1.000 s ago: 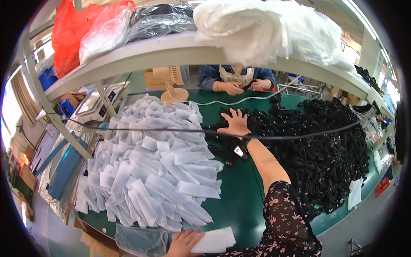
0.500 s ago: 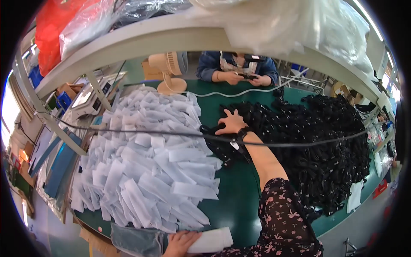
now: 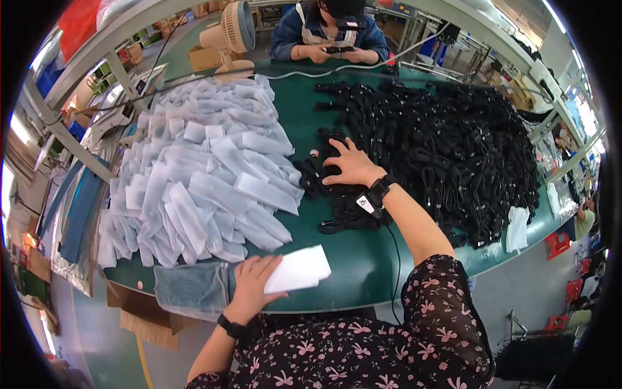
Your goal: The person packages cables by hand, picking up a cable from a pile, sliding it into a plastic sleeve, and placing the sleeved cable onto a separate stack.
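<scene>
- The green table fills the middle of the view, curving away toward its far edge; nearly everything here lies on it.
- On the right half sprawls the big heap of black coiled cables; it runs from the far side of the table almost to the near right edge.
- On the left half lies the wide pile of white plastic sleeves, overlapping like shingles; it sits well apart from the black heap, with a green strip between.
- Between the two piles sits a small cluster of black cables; here the right hand comes down, palm flat, fingers spread wide, resting on the bundles rather than pinching any one of them; a black wristband with a small white tag rings the wrist.
- At the near edge, a grey-blue cloth hangs over the rim of the table, just left of the left hand.
- The left hand lies at the near edge, fingers loosely together, thumb pressed on one white sleeve; that sleeve lies flat on the green, pinned under the thumb.
- Far across the table, another person in a blue top sits with both hands on something small and dark; a beige desk fan stands to their left.
</scene>
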{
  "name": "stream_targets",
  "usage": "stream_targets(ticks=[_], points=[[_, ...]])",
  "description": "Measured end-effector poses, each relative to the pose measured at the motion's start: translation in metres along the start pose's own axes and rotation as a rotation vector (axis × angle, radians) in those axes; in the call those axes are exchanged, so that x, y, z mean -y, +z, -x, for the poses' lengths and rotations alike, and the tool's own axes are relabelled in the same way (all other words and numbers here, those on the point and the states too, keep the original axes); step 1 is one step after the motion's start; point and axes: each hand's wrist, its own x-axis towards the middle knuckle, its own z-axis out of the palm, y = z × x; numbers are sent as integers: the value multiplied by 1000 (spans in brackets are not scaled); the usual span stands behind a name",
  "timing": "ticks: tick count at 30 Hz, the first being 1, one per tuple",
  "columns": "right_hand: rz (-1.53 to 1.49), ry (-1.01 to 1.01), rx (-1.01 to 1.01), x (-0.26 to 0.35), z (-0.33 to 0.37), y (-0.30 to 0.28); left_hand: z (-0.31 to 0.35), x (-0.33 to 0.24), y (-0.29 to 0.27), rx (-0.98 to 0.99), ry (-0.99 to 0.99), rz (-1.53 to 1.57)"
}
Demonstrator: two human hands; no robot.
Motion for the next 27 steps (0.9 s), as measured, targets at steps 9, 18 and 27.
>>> stream_targets(ticks=[9,18,27], points=[[-28,-76,-408,46,116,1,-7,-32,-21,-145,32,73],[-31,-88,-459,94,201,49,-42,-53,27,-144,12,115],[-891,6,-227,123,216,54,-42,-48,34,-170,-142,416]])
